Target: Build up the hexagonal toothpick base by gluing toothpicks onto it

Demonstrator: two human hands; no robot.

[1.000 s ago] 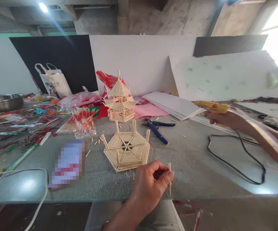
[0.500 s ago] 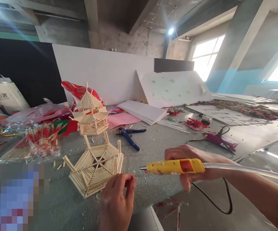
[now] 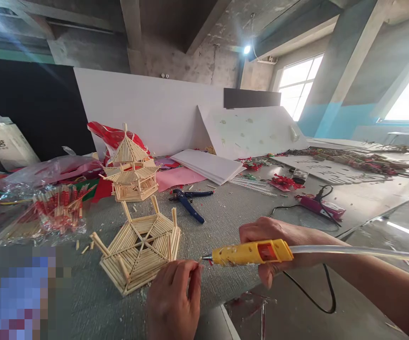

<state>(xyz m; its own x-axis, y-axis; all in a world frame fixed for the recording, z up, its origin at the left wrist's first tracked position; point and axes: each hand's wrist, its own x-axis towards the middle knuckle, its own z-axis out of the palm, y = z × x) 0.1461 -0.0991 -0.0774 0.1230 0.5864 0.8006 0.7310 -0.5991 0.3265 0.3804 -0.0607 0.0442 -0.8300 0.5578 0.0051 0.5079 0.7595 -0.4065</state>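
My right hand is closed around a yellow hot glue gun, its metal nozzle pointing left. A clear glue stick runs out of its back. My left hand pinches a short wooden stick, mostly hidden by the fingers, with its tip close to the nozzle; whether they touch I cannot tell. Just left of that hand lies a hexagonal stick platform with short upright posts around its rim. Behind it stands a small stick pagoda with a pointed roof.
Blue-handled cutters lie beyond the platform. Bundled sticks in clear plastic are at the left. White boards and red decorations sit farther back. A dark cord loops below my right hand.
The glue gun's nozzle and the stick in my left hand have come closer together. The view has shifted slightly.
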